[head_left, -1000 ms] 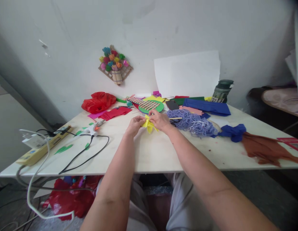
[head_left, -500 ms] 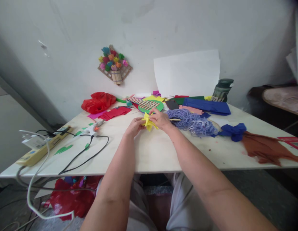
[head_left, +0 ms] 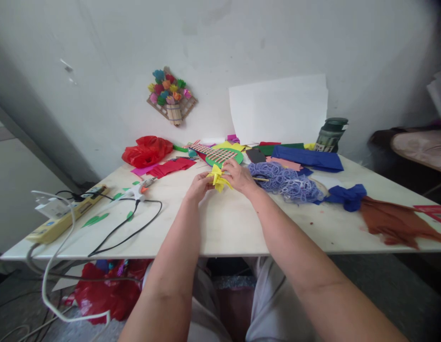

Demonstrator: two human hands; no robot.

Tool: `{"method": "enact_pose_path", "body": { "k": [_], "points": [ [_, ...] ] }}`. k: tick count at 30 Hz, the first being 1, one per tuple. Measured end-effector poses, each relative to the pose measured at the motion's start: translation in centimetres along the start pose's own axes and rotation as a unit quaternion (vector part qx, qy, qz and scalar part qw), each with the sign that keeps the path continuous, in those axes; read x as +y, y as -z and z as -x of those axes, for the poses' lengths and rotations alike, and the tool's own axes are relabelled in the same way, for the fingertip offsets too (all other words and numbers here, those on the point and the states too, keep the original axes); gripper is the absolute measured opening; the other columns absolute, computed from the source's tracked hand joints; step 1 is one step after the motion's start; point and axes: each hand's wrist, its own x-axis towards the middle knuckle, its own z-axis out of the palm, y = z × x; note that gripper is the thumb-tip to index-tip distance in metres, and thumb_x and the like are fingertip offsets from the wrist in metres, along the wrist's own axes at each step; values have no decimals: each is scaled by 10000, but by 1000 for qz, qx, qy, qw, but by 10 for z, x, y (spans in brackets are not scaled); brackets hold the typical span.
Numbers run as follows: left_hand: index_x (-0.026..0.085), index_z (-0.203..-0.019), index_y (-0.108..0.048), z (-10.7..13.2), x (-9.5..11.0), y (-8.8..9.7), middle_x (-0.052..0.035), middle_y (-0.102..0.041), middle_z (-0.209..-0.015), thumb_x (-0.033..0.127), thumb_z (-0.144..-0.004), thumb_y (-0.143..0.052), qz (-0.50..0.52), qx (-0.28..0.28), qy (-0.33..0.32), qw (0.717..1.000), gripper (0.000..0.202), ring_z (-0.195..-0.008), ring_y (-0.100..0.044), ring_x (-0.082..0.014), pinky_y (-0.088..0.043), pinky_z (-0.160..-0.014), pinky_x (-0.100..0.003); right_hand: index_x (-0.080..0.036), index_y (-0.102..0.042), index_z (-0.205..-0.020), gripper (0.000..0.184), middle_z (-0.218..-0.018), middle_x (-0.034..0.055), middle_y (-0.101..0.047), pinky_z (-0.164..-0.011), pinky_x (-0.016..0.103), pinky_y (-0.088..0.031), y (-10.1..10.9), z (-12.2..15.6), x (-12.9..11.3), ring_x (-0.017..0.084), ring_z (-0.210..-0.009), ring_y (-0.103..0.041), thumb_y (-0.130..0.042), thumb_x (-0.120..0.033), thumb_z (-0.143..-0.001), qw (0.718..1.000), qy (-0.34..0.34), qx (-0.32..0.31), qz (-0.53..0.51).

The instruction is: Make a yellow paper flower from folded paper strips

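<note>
Between my hands, above the middle of the table, is a piece of yellow paper (head_left: 218, 179) gathered into folded, petal-like strips. My left hand (head_left: 199, 187) pinches its left side. From the right, my right hand (head_left: 238, 176) is closed on the paper and on a thin wooden stick (head_left: 262, 179), whose end pokes out past that hand toward the yarn. The fingers hide where stick and paper meet. Just behind my hands lies a green oval piece (head_left: 238, 156) with a lattice of striped sticks (head_left: 220, 154) on it.
A glue gun (head_left: 136, 191) with a black cord and a yellow power strip (head_left: 63, 221) lie left. Purple yarn (head_left: 280, 180), blue paper (head_left: 309, 159) and brown crepe paper (head_left: 391, 221) are right. A dark bottle (head_left: 330, 135) stands behind. Red plastic (head_left: 147, 151) sits back left.
Both hands stay in nearly the same place. The yellow paper has turned slightly, and its strips now lie differently between my fingers. The view has shifted a little.
</note>
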Motion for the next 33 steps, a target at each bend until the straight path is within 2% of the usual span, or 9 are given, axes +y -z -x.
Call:
{"method": "enact_pose_path", "body": {
  "k": [7,14,19,23,29,33],
  "points": [
    [115,-827,-620,0,1,0,-40,-629,-713,260,-583,-664,16,18,-20,1000,288,-625,-582,-134,-480,-617,-282,-186,-585,-905,147,-1125,63,-510,-619,256,-415,1,0,-1,157,-812,-552,-506,-226,-787,1000,1,19,-3],
    [115,-829,-624,-2,-1,3,-46,-638,-726,244,-571,-650,20,42,-34,998,289,-636,-587,-143,-482,-623,-290,-196,-606,-859,135,-1106,36,-532,-585,247,-390,3,1,-2,139,-751,-549,-493,-221,-789,1000,-9,18,13],
    [117,-798,-625,-4,-1,4,-52,-649,-739,231,-550,-652,36,80,-47,995,274,-650,-593,-147,-481,-638,-288,-188,-603,-846,141,-1062,47,-549,-601,243,-378,6,1,-2,150,-809,-545,-477,-227,-798,1000,-2,13,10],
    [116,-787,-626,-4,1,5,-52,-651,-741,216,-546,-647,46,108,-53,992,261,-664,-600,-155,-486,-658,-306,-189,-584,-817,128,-952,44,-582,-629,248,-375,8,2,-1,156,-809,-545,-461,-213,-794,1000,-6,14,10],
    [117,-805,-617,-5,1,6,-51,-655,-768,205,-528,-646,64,133,-48,988,292,-690,-610,-159,-485,-698,-322,-198,-576,-825,125,-858,35,-623,-625,261,-377,9,2,3,171,-747,-563,-480,-242,-758,998,-51,14,20],
    [116,-802,-614,-6,-1,6,-57,-657,-774,204,-533,-646,72,127,-45,988,285,-693,-611,-161,-483,-699,-321,-199,-546,-1018,305,-843,33,-656,-638,286,-407,6,0,8,192,-727,-591,-528,-293,-729,992,-126,23,-10]
  ]
}}
